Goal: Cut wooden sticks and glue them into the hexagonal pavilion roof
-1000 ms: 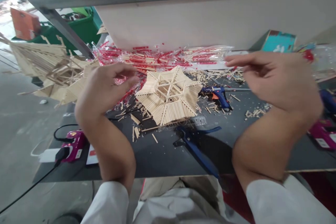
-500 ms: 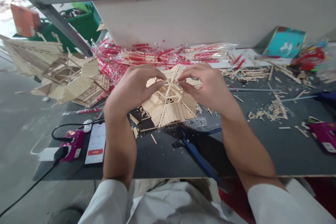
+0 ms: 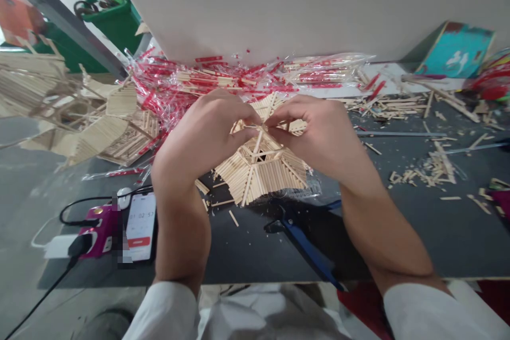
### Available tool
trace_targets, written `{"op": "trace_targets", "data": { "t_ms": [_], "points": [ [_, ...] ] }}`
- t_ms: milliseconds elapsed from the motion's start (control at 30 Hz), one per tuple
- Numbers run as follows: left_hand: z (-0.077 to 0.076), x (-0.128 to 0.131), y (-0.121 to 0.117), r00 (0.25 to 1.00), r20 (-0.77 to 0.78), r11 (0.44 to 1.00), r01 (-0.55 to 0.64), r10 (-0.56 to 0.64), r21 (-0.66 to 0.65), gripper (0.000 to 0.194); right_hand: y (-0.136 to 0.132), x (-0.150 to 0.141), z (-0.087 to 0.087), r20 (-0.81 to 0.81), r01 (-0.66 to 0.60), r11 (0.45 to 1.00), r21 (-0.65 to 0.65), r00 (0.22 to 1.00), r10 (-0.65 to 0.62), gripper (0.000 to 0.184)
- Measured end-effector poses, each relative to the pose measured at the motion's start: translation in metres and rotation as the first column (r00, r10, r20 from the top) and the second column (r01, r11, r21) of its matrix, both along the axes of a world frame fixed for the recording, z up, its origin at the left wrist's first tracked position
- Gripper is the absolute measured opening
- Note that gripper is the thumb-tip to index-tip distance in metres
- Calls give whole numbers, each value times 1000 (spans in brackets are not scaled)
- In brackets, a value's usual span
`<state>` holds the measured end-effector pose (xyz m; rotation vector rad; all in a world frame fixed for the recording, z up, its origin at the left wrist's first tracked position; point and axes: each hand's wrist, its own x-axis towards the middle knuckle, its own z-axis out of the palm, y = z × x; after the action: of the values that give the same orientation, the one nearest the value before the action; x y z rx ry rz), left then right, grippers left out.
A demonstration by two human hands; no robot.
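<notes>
A star-shaped model of thin wooden sticks rests on the dark table in front of me, with stick spokes crossing its open middle. My left hand reaches over its left side, thumb and forefinger pinched at the point where the spokes meet. From the right, my right hand pinches at the same spot, its fingertips almost against the left ones. Both hands hide much of the model's far side. Blue-handled cutters lie on the table just below it.
A larger stick model stands at the left edge. Red-and-clear plastic wrappers line the back. A phone and purple power strip lie left; stick scraps and a teal box are right.
Both hands came inward from either side of the star-shaped model and closed on its centre. The view has shifted slightly. The cutters stayed put.
</notes>
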<state>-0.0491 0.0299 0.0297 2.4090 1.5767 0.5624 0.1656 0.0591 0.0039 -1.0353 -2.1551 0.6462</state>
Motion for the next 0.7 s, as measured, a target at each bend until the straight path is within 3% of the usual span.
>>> {"op": "trace_targets", "data": {
  "t_ms": [700],
  "points": [
    [-2, 2, -1, 1000, -7, 1000, -22, 22, 4, 22, 1, -4, -7, -84, 83, 989, -119, 992, -94, 6]
  ]
}}
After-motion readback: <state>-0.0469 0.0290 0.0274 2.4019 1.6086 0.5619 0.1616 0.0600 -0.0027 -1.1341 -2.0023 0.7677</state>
